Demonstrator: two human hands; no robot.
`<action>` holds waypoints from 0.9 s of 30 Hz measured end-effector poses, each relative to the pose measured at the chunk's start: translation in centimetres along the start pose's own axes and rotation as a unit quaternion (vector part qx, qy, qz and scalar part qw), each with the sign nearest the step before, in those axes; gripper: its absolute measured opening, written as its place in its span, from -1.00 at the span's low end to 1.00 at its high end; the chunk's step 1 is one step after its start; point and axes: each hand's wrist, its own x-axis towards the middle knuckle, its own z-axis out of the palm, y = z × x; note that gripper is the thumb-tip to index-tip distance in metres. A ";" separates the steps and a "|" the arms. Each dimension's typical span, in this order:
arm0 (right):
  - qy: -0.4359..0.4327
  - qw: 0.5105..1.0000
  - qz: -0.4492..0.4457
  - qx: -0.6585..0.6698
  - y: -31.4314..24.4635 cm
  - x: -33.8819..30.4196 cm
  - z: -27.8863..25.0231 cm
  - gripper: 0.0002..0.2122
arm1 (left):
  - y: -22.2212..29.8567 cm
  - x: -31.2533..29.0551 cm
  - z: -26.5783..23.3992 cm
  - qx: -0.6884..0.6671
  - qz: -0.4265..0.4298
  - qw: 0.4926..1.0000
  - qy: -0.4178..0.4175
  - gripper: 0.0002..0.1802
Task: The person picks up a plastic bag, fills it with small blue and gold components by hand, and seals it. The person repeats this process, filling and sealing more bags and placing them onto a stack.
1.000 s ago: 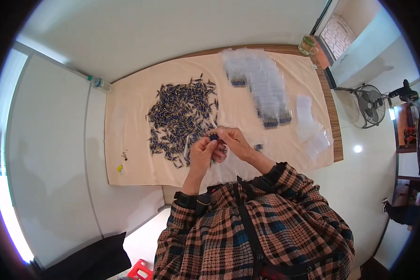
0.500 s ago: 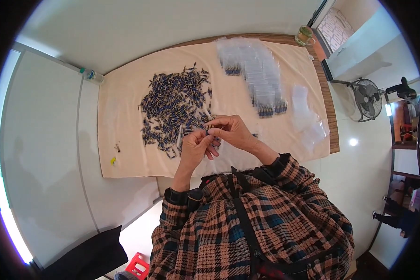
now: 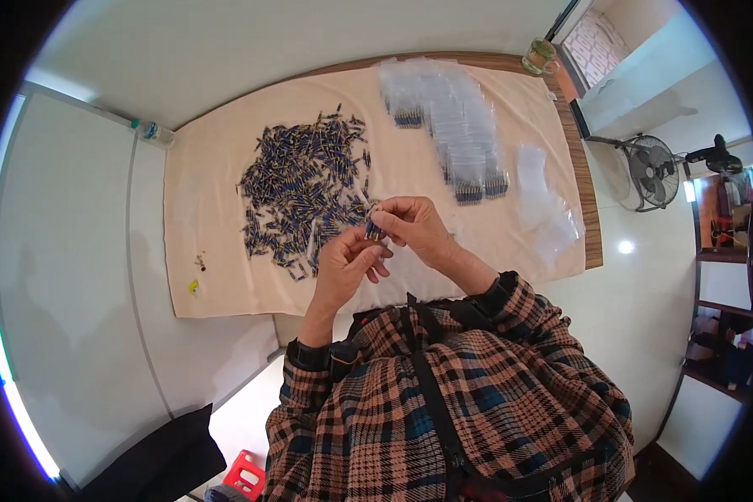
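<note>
Both my hands meet above the front of a cloth-covered table, by the near edge of a big pile of small dark-blue pieces with gold ends (image 3: pixel 297 171). Between the fingertips is a little bunch of the same blue-and-gold pieces (image 3: pixel 374 229), partly covered by the fingers. My left hand (image 3: pixel 345 266) is closed on its lower part from the left. From the right, my right hand (image 3: pixel 417 230) pinches the top with thumb and forefinger. How many pieces the bunch has is too small to tell.
Rows of clear plastic bags (image 3: pixel 456 125), some with blue pieces at their ends, overlap at the back right. Loose clear bags (image 3: pixel 544 197) lie farther right. A glass mug (image 3: pixel 540 57) and a bottle (image 3: pixel 153 132) stand at the table's far corners. A small yellow item (image 3: pixel 194 287) lies front left.
My right hand's fingers have risen a little and the bunch between my hands shows more plainly. The whole view has shifted slightly. A person at the far right has mostly dropped from sight.
</note>
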 end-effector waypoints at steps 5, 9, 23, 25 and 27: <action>-0.002 1.000 0.009 -0.012 -0.3 0.0 0.1 -0.87 | 0.7 0.6 -0.1 0.022 0.024 0.999 0.000 -0.85; 0.006 0.993 -0.025 -0.118 -1.7 0.6 1.2 -0.87 | 0.4 0.4 -0.4 0.030 0.012 0.998 0.051 -0.87; -0.053 0.986 0.018 -0.154 0.2 -1.4 -0.4 -0.87 | -1.6 -1.1 -0.3 0.073 0.023 0.997 -0.014 -0.73; -0.078 0.979 0.061 -0.177 0.1 -2.4 -2.3 -0.85 | -2.1 -1.0 -0.2 0.134 -0.039 0.988 -0.059 -0.78; -0.084 0.979 0.058 -0.176 1.3 -3.0 -3.6 -0.85 | -3.4 -0.7 -0.6 0.189 -0.052 0.976 -0.090 -0.79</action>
